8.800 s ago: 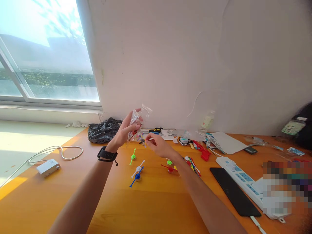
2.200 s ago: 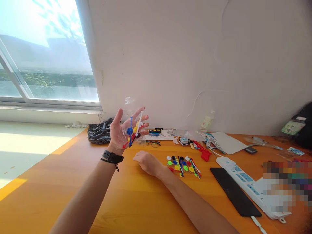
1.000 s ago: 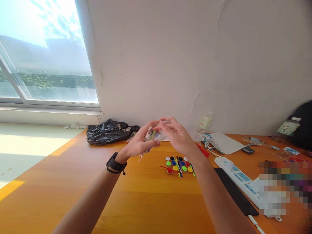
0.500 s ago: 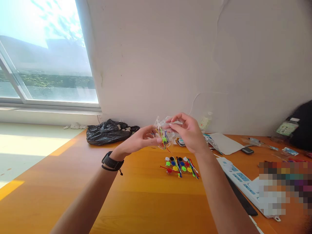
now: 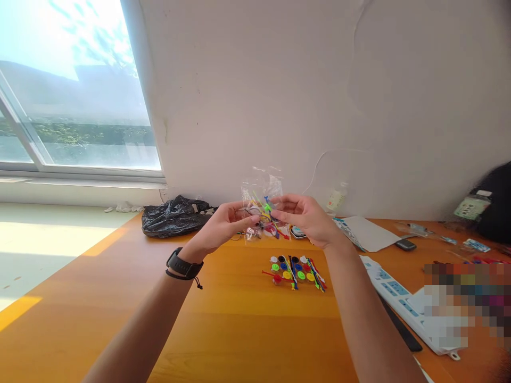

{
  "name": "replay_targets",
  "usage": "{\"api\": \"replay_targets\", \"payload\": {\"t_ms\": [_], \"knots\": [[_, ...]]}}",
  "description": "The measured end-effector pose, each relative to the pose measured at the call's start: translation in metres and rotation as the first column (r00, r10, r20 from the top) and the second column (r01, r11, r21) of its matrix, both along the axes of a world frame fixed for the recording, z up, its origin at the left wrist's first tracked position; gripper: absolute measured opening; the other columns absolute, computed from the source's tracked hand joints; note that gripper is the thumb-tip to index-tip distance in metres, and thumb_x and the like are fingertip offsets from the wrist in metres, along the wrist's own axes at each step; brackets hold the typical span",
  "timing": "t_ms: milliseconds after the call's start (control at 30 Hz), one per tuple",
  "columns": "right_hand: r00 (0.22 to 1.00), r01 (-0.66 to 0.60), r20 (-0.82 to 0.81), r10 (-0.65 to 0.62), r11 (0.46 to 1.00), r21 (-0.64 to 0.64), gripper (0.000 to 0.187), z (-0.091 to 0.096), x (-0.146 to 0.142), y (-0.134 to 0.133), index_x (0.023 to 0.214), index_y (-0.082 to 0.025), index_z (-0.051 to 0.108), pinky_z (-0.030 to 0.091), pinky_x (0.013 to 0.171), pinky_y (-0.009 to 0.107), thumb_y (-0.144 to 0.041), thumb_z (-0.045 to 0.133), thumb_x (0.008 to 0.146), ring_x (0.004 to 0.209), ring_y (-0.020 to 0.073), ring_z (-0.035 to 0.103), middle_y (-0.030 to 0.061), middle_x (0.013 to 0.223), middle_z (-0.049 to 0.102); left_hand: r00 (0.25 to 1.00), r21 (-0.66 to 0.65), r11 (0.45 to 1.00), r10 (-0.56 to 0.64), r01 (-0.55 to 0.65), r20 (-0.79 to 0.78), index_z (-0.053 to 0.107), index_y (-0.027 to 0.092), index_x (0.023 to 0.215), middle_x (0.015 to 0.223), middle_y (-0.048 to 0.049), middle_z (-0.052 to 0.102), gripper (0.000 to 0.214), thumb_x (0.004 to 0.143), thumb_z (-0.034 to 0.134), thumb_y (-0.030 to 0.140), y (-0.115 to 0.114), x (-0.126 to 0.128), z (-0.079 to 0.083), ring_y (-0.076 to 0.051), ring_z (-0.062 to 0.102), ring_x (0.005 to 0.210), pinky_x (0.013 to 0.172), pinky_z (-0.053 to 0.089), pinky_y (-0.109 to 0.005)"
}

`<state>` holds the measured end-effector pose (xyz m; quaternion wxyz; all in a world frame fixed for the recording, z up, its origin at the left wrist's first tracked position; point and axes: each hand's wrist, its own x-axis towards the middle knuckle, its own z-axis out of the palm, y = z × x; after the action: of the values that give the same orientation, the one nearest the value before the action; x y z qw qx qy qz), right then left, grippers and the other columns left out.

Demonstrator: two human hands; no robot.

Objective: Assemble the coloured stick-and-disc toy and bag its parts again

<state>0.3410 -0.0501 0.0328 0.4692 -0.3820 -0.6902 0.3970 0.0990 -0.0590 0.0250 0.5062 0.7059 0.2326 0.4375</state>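
Observation:
Between my two hands, above the table, is a clear plastic bag (image 5: 261, 189) with small coloured pieces in it, yellow, green, red, blue and black. My left hand (image 5: 229, 223) pinches the bag's left side, thumb in front. On the right side, my right hand (image 5: 305, 218) grips it with thumb and fingers. Below the bag, several small round coloured pieces (image 5: 287, 275) lie in rows on the table, along with thin coloured sticks (image 5: 315, 274). What exactly the bagged pieces are, I cannot make out.
A black plastic bag (image 5: 175, 218) lies at the back left of the wooden table (image 5: 207, 330). To the right are a white power strip (image 5: 393, 292), a sheet of paper (image 5: 373, 234) and a small dark object (image 5: 405, 244). A window (image 5: 80, 96) is at the left.
The clear bag now stands more upright and spread out between my hands. My right hand has moved down from the bag's top to its right side; the left stays on its side.

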Motion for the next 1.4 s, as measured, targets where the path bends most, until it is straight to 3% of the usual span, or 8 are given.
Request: {"api": "replay_targets", "payload": {"t_ms": [267, 433, 533, 700, 800, 933, 1233, 1400], "knots": [[0.997, -0.031, -0.061, 0.037, 0.994, 0.103, 0.038, 0.010, -0.006, -0.011, 0.116, -0.026, 0.076, 0.062, 0.082, 0.039, -0.049, 0.078, 0.086, 0.099, 0.0229, 0.070, 0.0056, 0.109, 0.076, 0.984, 0.028, 0.984, 0.175, -0.176, 0.020, 0.076, 0.014, 0.097, 0.092, -0.0072, 0.078, 0.031, 0.092, 0.074, 0.045, 0.003, -0.004, 0.001, -0.014, 0.070, 0.077, 0.071, 0.055, -0.023], [0.996, 0.046, -0.089, -0.029, 0.982, 0.184, 0.032, 0.012, -0.012, -0.011, 0.097, -0.021, 0.075, 0.059, 0.072, 0.032, -0.050, 0.079, 0.085, 0.088, 0.0205, 0.070, 0.0072, 0.099, 0.077, 0.986, 0.081, 0.986, 0.152, -0.146, -0.069, 0.076, 0.015, 0.091, 0.089, -0.0065, 0.077, 0.034, 0.095, 0.068, 0.047, -0.005, -0.005, 0.009, -0.017, 0.072, 0.084, 0.080, 0.057, -0.026], [0.996, 0.044, -0.080, -0.029, 0.980, 0.194, 0.030, 0.012, -0.015, -0.012, 0.091, -0.020, 0.072, 0.058, 0.072, 0.032, -0.048, 0.081, 0.084, 0.087, 0.0210, 0.070, 0.0064, 0.093, 0.076, 0.970, 0.130, 0.964, 0.240, -0.233, -0.042, 0.077, 0.016, 0.095, 0.086, -0.0059, 0.076, 0.031, 0.094, 0.069, 0.046, -0.007, -0.003, 0.010, -0.017, 0.071, 0.083, 0.078, 0.058, -0.027], [0.996, 0.028, -0.087, -0.012, 0.982, 0.187, 0.035, 0.010, -0.021, -0.013, 0.109, -0.023, 0.071, 0.057, 0.080, 0.033, -0.049, 0.078, 0.086, 0.098, 0.0220, 0.070, 0.0062, 0.102, 0.075, 0.959, 0.210, 0.941, 0.280, -0.266, -0.042, 0.077, 0.015, 0.088, 0.081, -0.0064, 0.075, 0.036, 0.099, 0.062, 0.045, -0.004, -0.001, 0.008, -0.016, 0.069, 0.079, 0.078, 0.057, -0.028], [0.995, 0.086, -0.064, -0.075, 0.978, 0.192, 0.035, 0.007, -0.021, -0.010, 0.100, -0.020, 0.075, 0.056, 0.077, 0.034, -0.051, 0.079, 0.084, 0.085, 0.0202, 0.068, 0.0056, 0.091, 0.075, 0.964, 0.205, 0.949, 0.257, -0.240, -0.061, 0.078, 0.014, 0.090, 0.084, -0.0072, 0.077, 0.038, 0.099, 0.061, 0.048, -0.004, -0.001, 0.007, -0.018, 0.071, 0.081, 0.078, 0.058, -0.029], [0.989, 0.122, -0.108, -0.103, 0.974, 0.190, 0.035, 0.005, -0.019, -0.005, 0.092, -0.019, 0.075, 0.053, 0.068, 0.031, -0.051, 0.084, 0.079, 0.069, 0.0159, 0.061, 0.0034, 0.080, 0.071, 0.946, 0.208, 0.923, 0.323, -0.323, 0.032, 0.076, 0.016, 0.094, 0.084, -0.0054, 0.077, 0.029, 0.093, 0.071, 0.045, -0.005, 0.001, 0.007, -0.017, 0.071, 0.078, 0.073, 0.058, -0.027], [0.998, 0.060, -0.036, -0.053, 0.973, 0.223, 0.031, 0.008, -0.018, -0.010, 0.087, -0.020, 0.079, 0.053, 0.073, 0.033, -0.051, 0.081, 0.083, 0.074, 0.0181, 0.064, 0.0036, 0.078, 0.072, 0.907, 0.297, 0.860, 0.417, -0.416, 0.064, 0.075, 0.016, 0.078, 0.080, -0.0068, 0.077, 0.034, 0.094, 0.069, 0.045, -0.006, -0.011, 0.014, -0.016, 0.070, 0.075, 0.071, 0.056, -0.027], [0.995, 0.040, -0.096, -0.020, 0.977, 0.208, 0.027, 0.008, -0.015, -0.011, 0.093, -0.021, 0.081, 0.053, 0.067, 0.034, -0.047, 0.082, 0.083, 0.068, 0.0172, 0.063, 0.0039, 0.076, 0.073, 0.917, 0.273, 0.879, 0.398, -0.390, 0.027, 0.079, 0.017, 0.082, 0.074, -0.0052, 0.076, 0.030, 0.092, 0.072, 0.044, -0.004, -0.020, 0.017, -0.015, 0.068, 0.067, 0.061, 0.052, -0.024]]}}
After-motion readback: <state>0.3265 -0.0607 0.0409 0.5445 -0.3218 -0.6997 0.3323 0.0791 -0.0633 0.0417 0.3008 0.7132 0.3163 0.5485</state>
